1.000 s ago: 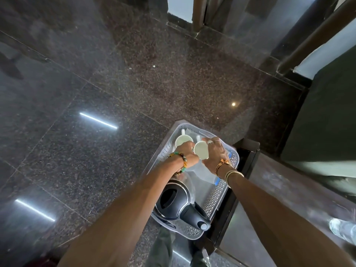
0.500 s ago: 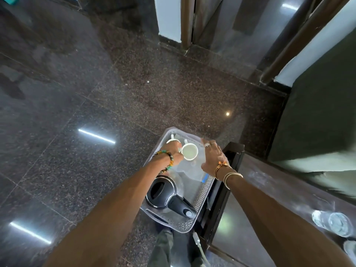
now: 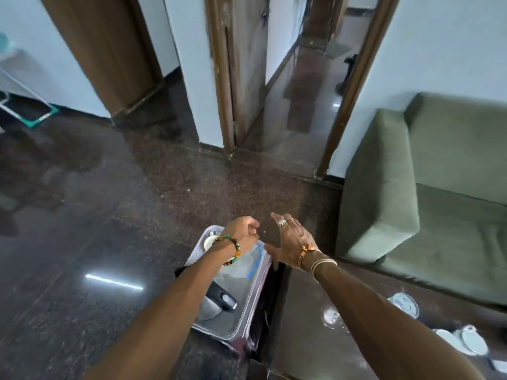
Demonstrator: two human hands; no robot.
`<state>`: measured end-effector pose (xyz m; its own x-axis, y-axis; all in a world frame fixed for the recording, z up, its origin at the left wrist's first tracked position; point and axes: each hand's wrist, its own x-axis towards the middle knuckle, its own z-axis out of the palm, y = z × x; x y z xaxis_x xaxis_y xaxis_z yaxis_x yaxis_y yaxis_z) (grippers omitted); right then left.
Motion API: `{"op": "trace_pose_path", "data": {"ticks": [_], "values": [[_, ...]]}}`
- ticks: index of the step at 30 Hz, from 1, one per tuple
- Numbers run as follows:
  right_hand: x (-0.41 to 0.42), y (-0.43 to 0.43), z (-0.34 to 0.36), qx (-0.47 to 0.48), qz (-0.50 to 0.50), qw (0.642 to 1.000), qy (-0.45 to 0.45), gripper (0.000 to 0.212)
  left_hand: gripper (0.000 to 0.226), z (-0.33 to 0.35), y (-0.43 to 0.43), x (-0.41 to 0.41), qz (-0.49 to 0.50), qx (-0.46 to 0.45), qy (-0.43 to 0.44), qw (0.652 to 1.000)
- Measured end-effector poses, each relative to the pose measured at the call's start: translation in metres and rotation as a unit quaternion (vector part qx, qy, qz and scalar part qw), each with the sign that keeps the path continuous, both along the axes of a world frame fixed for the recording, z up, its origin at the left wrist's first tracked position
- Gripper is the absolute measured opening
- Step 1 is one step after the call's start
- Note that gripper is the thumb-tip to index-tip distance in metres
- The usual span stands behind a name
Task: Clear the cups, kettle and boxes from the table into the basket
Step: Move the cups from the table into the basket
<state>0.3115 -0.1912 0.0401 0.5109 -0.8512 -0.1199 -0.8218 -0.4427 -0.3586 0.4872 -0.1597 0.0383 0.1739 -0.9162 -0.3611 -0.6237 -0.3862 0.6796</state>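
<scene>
White basket (image 3: 196, 252) sits on floor against the table (image 3: 310, 344), kettle (image 3: 219, 300) and one cup (image 3: 210, 241) inside. Left hand (image 3: 244, 233) loosely curled, right hand (image 3: 292, 242) splayed, both empty; reach right for table's remaining cups (image 3: 472, 342), one per hand

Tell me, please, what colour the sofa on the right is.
Muted olive green, plain; the sofa shows best in the head view.
</scene>
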Motion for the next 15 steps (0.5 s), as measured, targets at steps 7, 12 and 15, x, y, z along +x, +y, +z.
{"op": "trace_pose_path", "data": {"ticks": [7,12,15], "values": [[-0.051,0.032,0.053,-0.078,-0.07,0.994,-0.021,0.092,0.031,0.054,0.0,-0.047,-0.055,-0.084,-0.047,0.994],[-0.088,0.077,0.058,-0.13,-0.145,0.981,-0.014,0.09,0.035,0.059,0.021,-0.078,-0.097,-0.144,-0.045,0.984],[-0.109,0.111,0.056,-0.139,-0.196,0.971,-0.015,0.091,0.034,0.056,0.044,-0.096,-0.105,-0.193,-0.022,0.975]]}}
